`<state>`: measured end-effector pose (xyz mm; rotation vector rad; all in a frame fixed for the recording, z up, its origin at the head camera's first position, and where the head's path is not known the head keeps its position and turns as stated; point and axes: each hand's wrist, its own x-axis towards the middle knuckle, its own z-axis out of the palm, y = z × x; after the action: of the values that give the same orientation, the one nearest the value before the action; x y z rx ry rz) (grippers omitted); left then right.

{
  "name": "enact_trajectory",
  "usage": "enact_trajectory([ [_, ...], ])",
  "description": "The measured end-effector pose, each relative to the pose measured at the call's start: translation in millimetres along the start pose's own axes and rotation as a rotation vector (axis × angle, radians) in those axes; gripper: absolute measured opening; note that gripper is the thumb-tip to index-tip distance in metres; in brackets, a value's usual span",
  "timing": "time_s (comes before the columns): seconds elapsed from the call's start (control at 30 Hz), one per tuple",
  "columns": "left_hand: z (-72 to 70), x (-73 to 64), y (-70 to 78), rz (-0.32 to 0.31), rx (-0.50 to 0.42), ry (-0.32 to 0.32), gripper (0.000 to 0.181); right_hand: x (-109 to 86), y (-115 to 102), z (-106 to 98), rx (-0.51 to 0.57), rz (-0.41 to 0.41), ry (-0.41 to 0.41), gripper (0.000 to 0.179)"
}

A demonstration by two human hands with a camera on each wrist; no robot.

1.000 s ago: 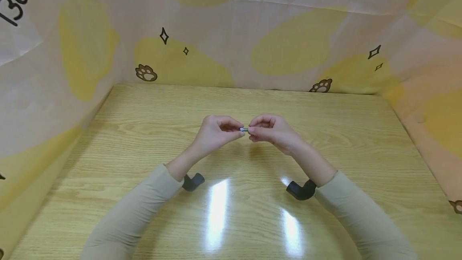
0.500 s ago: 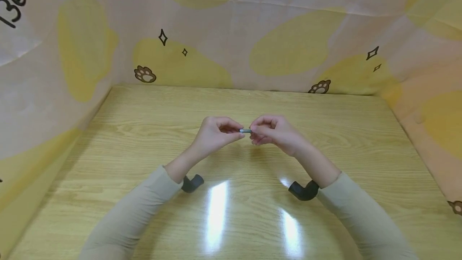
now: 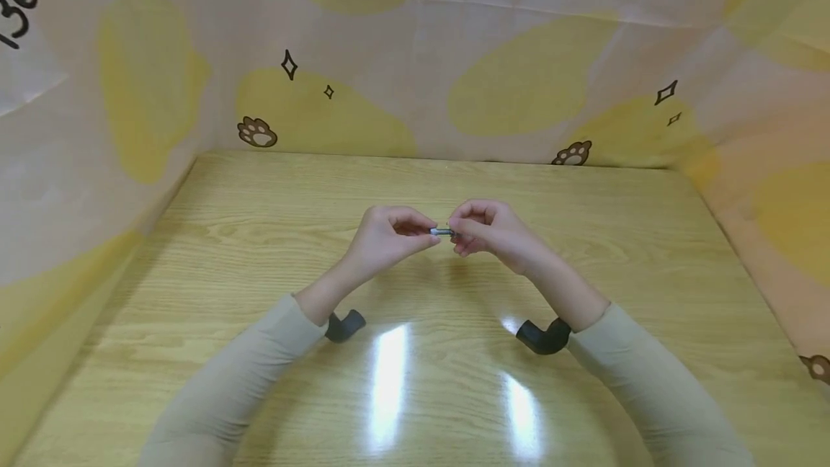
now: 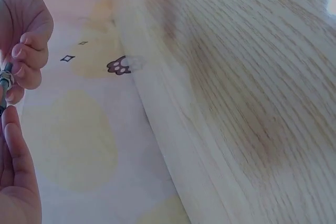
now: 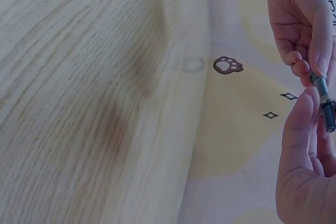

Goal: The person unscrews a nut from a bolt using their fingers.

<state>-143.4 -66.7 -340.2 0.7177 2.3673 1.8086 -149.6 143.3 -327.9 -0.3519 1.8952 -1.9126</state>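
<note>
Above the table, my left hand [image 3: 385, 238] pinches one end of a small metal bolt [image 3: 442, 232] between thumb and fingertips. The bolt lies roughly level, pointing at my right hand [image 3: 499, 235]. A nut [image 5: 327, 107] sits around the threaded shank, with the bolt's tip standing out beyond it in the right wrist view. Thumb and fingers of the right hand pinch at this nut. In the left wrist view, the nut [image 4: 7, 78] and part of the thread show between both hands at the left edge. The left fingers hide the bolt's other end.
A wood-grain table [image 3: 292, 251] lies under both hands. Patterned cloth [image 3: 519, 78] rises behind it and along both sides. Black curved pieces [image 3: 543, 337] stick out at both wrists, and bright light reflections mark the table's near part.
My right hand has shifted slightly right along the bolt and its fingers have changed position, so more of the shank shows. The left hand keeps its hold, nearly still.
</note>
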Motion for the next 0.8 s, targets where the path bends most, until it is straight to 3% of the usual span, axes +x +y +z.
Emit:
enact_trajectory([
  [0.07, -0.6, -0.3, -0.3, 0.000, -0.005, 0.003, 0.012, 0.6, 1.0, -0.5, -0.010, -0.007, -0.003, 0.004],
  [0.27, 0.0, 0.1, -2.3, 0.003, -0.011, -0.001, 0.012, -1.3, 2.5, -2.9, 0.005, -0.031, -0.005, 0.020],
  [0.47, -0.1, 0.9, -1.0, 0.024, 0.003, 0.008, 0.012, -2.3, -1.3, -2.3, 0.027, 0.005, -0.012, 0.004],
  [0.6, -0.8, 1.4, -0.3, 0.036, -0.002, 0.010, 0.012, -1.6, -1.4, -2.1, 0.007, 0.014, -0.013, 0.004],
  [0.8, -2.1, -0.6, 0.4, 0.004, -0.013, 0.006, 0.012, -1.9, -0.5, -1.6, -0.021, -0.021, -0.016, 0.025],
])
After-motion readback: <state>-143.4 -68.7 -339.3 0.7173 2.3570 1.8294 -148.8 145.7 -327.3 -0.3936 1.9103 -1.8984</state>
